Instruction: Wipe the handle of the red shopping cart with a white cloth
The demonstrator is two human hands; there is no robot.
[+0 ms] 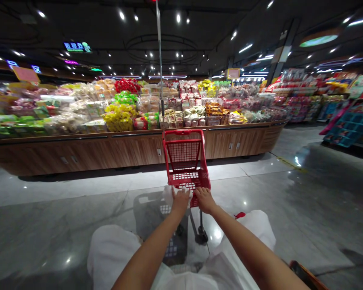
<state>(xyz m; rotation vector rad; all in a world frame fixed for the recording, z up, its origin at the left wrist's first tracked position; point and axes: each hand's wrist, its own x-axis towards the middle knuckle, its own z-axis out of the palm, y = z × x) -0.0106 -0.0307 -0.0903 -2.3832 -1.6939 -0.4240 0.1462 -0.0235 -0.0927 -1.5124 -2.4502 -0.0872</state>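
A red plastic shopping cart (184, 155) with a grid basket stands right in front of my knees. My right hand (205, 198) is closed over the right part of its near edge. Beside it, my left hand (180, 199) is closed on a crumpled white piece, cloth or tissue (168, 195), held against the same near edge on the left. Only the cart's bare grid shows inside the basket. One wheel (201, 233) is visible below my right hand.
Beyond the cart runs a long wood-panelled display counter (133, 149) heaped with bagged snacks (119, 117). Blue shelving (340, 125) stands at the right. My white-clothed legs (115, 249) flank the cart over the shiny grey floor (63, 225). A thin pole (159, 48) rises in the middle.
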